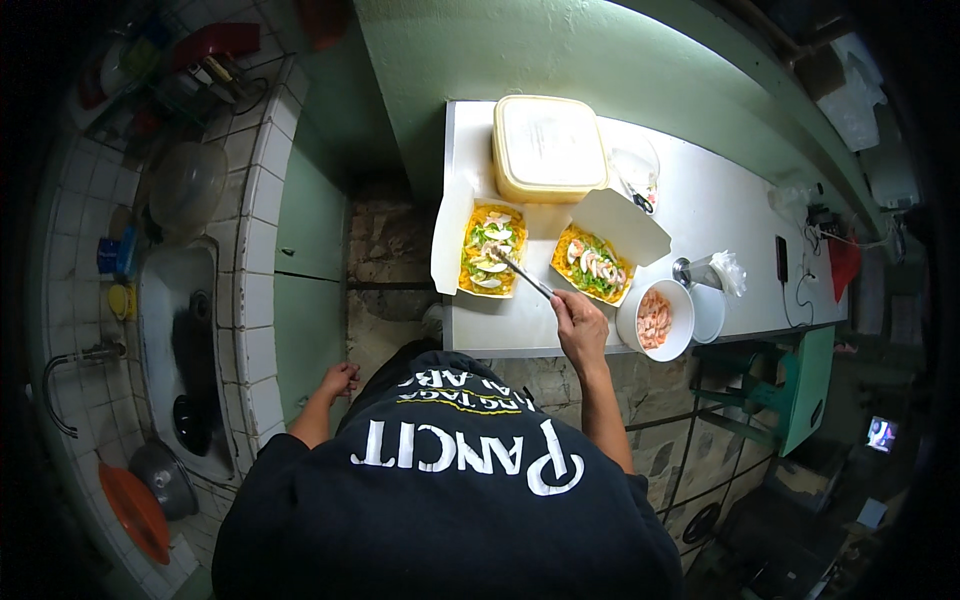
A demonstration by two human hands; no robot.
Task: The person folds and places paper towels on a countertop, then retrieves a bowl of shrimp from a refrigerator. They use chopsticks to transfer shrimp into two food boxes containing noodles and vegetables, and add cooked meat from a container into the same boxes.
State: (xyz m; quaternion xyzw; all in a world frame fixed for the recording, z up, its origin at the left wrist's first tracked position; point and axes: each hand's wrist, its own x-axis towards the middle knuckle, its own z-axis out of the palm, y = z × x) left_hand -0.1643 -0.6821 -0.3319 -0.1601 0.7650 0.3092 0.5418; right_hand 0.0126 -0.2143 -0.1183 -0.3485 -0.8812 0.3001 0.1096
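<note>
A person in a black printed shirt (450, 500) stands seen from above, facing a white rectangular worktop (700, 210) set against a green wall.

Nearest, the left hand (340, 380) hangs by the person's side, away from the worktop, fingers loosely curled and holding nothing.

The right hand (580, 325) reaches over the front edge of the worktop, closed around the handle of a thin metal utensil (522, 273). The utensil slants up and to the left, and its tip rests in the food of the left white cardboard takeaway box (492, 250). This box lies open with its lid folded out to the left, filled with orange noodles topped with greens and pale slices.

Just right of it sits a second open white cardboard box (595, 262) with similar orange noodles, greens and pinkish toppings, its lid standing up to the right.

Right of the hand, near the front edge, is a round white bowl of pink shrimp (657, 320), with a white lid (708, 313) beside it and a small metal cup (690, 272) just behind.

Farther back, touching the wall, stands a large cream plastic container with a closed lid (548, 148).

Far left, apart from the worktop, a tiled counter holds a metal sink (180, 340) and an orange plastic basin (135, 510).
</note>
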